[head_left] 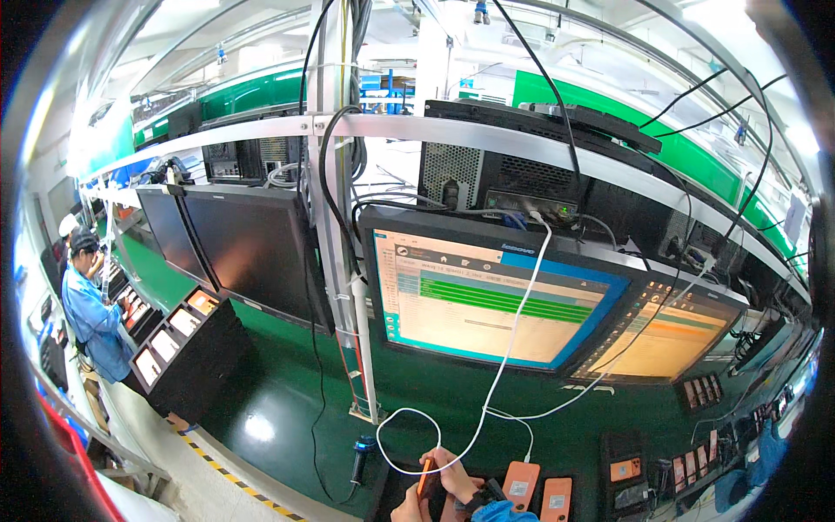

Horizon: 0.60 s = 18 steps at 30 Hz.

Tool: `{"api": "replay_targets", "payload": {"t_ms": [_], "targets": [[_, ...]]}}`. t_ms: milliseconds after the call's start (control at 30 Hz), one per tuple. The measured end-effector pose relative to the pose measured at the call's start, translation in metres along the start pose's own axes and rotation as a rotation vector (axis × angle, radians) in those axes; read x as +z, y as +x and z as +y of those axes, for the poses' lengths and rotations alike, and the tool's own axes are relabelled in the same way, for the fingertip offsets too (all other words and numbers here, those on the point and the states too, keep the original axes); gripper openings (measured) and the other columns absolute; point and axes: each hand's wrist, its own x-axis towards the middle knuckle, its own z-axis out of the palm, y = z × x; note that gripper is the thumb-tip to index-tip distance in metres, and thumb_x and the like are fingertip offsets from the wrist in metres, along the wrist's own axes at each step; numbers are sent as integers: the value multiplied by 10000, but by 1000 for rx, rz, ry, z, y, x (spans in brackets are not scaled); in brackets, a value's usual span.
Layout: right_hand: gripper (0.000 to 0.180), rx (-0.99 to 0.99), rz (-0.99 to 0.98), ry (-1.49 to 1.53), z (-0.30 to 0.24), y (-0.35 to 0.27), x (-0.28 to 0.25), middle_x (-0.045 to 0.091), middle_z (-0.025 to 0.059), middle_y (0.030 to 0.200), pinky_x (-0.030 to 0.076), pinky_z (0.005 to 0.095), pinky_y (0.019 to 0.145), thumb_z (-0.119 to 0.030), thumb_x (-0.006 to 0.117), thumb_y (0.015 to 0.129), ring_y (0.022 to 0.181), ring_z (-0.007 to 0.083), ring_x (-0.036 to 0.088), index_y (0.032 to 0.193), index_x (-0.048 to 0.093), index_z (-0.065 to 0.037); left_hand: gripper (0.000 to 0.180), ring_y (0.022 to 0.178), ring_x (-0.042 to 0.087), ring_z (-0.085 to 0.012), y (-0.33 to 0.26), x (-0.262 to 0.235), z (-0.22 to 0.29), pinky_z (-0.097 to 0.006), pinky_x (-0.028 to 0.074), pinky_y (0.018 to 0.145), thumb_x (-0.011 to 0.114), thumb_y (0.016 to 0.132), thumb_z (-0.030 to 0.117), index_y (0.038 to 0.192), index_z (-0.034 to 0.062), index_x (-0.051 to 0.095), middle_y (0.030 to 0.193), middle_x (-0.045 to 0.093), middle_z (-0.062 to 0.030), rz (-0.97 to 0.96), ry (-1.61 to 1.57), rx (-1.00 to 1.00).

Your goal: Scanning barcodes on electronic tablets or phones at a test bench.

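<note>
At the bottom middle, my left hand [407, 506] is closed on an orange phone [425, 478], held on edge so that only its narrow side shows. My right hand [454, 475] is pinched at the phone's top, where the end of a looped white cable [407, 410] runs into its fingertips. Whether the plug sits in the phone is hidden by the fingers. Part of the loop crosses in front of both the phone and the right hand. Just right of my hands lie a second orange phone [521, 484], with another white cable in its top end, and a third orange phone [557, 498].
A lit monitor [496, 300] and a second one [661, 335] hang ahead, beside a metal post [335, 174]. A black-and-blue handled tool [359, 459] stands on the green bench. Black trays [622, 442] with phones are at right. A person in blue [91, 317] works at far left.
</note>
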Motion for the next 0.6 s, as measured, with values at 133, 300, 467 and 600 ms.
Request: {"api": "replay_targets", "payload": {"t_ms": [133,300,467,600], "targets": [[509,0,-4,-19,-3,-3,-2,638,56,922,445,283,769,-509,404,980,827,122,549,903,592,-42,354,776,606,-461,-1,3,1,-501,490,635,480,929,147,1280,106,462,906,630,-255,-6,28,-34],[463,30,56,92,-29,3,1,648,111,911,446,324,833,-430,413,998,898,177,580,835,569,-26,345,853,612,-447,1,1,6,-485,500,697,478,925,141,1270,114,465,977,632,-242,-33,3,-86],[384,-46,177,-24,-32,8,6,640,91,722,500,320,662,-319,447,994,723,203,642,806,543,1,347,844,624,-426,4,-3,9,-472,503,692,483,924,149,1268,105,461,960,641,-230,-103,31,-138],[395,50,331,199,-25,13,7,592,91,637,497,299,562,-366,400,1007,654,209,655,783,483,-51,343,811,626,-418,-2,5,8,-463,502,673,494,919,138,1257,92,460,926,643,-223,-7,79,-25]]}}
